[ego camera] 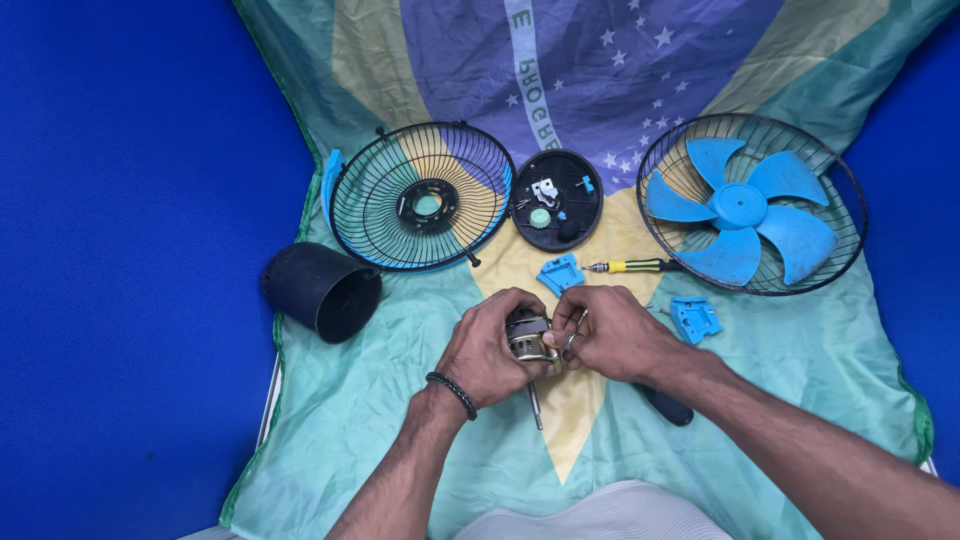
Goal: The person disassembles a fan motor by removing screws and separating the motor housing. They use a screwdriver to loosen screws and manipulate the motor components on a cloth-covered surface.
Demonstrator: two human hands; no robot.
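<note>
A small metal fan motor [527, 338] with a shaft pointing toward me is held above a green, yellow and blue cloth [400, 420]. My left hand [487, 350] grips the motor from the left, a black bead band on its wrist. My right hand [612, 333] pinches the motor's right side with its fingertips. A dark tool handle [668, 408] pokes out beneath my right forearm.
A wire fan grille [420, 197] lies at the back left and a black round cover [557, 200] beside it. Another grille holding a blue fan blade [745, 210] lies right. A black cup-shaped housing [320, 291], two blue plastic parts [560, 273] [694, 319] and a yellow-handled screwdriver [632, 266] lie around.
</note>
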